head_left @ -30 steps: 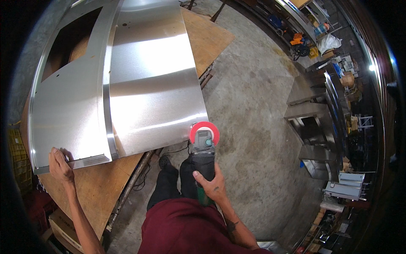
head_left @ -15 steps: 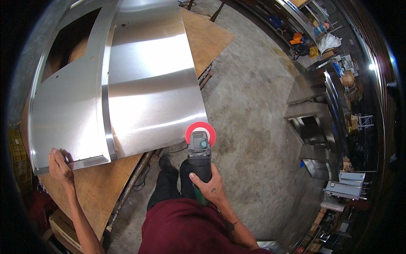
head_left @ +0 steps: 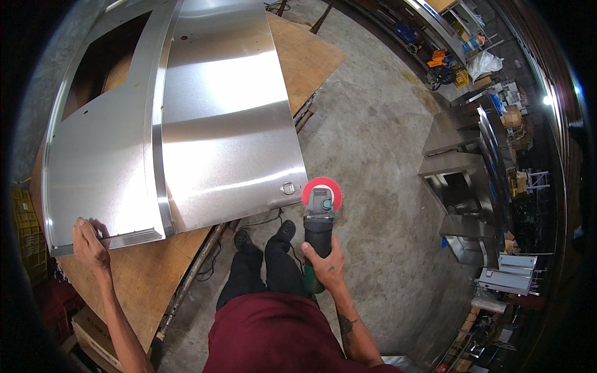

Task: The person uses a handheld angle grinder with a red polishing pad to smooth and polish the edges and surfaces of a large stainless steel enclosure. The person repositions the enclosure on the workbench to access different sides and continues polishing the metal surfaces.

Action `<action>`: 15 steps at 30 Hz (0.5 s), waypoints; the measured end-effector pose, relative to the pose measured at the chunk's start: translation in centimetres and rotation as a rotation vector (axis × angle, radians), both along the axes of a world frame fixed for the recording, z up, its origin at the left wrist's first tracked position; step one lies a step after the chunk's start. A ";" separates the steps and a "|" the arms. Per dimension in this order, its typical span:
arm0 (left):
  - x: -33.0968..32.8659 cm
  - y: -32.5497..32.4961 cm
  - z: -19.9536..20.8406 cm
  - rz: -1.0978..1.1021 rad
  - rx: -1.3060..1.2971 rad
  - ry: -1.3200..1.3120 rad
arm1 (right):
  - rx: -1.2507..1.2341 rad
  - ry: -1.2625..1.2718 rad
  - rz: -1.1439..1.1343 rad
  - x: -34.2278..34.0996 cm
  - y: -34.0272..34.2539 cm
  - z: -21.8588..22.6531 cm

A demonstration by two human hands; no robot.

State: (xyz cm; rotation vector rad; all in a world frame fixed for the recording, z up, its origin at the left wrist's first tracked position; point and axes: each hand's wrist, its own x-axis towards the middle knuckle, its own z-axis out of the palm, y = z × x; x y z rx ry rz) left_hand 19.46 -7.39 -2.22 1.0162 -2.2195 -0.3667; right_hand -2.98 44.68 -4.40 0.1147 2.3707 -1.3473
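Right hand [head_left: 326, 266], lower centre of frame: wrapped around the body of an angle grinder [head_left: 318, 239], thumb on the left side of the body. Left hand [head_left: 91, 244], lower left: fingers curled in at the lower edge of a steel panel [head_left: 224, 146]; cannot tell whether they pinch the edge or only rest on it.

Grinder: head toward top of frame, red-rimmed disc [head_left: 336, 193] just beside the panel's lower right corner; contact cannot be judged from this view.

Panel: fills upper left and upper centre, glossy, with a raised seam running lengthwise and a dark rectangular opening [head_left: 93, 81] in its left part. Small squarish detail [head_left: 288, 188] near the lower right corner. Panel lies on a wooden board [head_left: 140, 280], which shows at lower left and upper centre.

Below centre: maroon shirt [head_left: 273, 336], dark trousers [head_left: 283, 264]. Concrete floor [head_left: 385, 186] across centre right. Far left: yellow crate [head_left: 30, 233]; lower left: cardboard box [head_left: 93, 329]. Right: metal units [head_left: 451, 165]; upper right: white bag [head_left: 484, 64].
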 end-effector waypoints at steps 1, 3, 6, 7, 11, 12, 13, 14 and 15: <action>0.0 0.0 0.2 -0.014 -0.032 -0.027 | 0.015 0.012 0.023 0.3 -0.2 0.2; 0.1 0.0 0.4 -0.013 -0.041 -0.032 | 0.028 0.013 0.061 0.9 -1.0 1.0; -0.6 0.5 0.4 0.011 0.022 0.025 | -0.002 -0.028 0.091 2.0 -2.0 1.6; -0.6 0.5 0.5 0.010 0.037 0.031 | -0.011 -0.062 0.102 2.2 -2.3 1.8; 0.3 -0.3 0.1 -0.035 -0.052 -0.035 | -0.046 -0.139 0.148 3.0 -3.6 3.1; 0.3 -0.3 0.1 -0.033 -0.043 -0.033 | -0.052 -0.142 0.158 3.2 -3.7 3.2; 0.2 -0.2 0.1 -0.031 -0.035 -0.031 | -0.059 -0.144 0.168 3.3 -3.7 3.3; -0.1 0.0 0.4 -0.027 -0.026 -0.028 | -0.062 -0.138 0.152 3.3 -3.7 3.2; -0.4 0.4 0.6 -0.013 0.014 0.002 | -0.065 -0.133 0.136 3.4 -3.6 3.1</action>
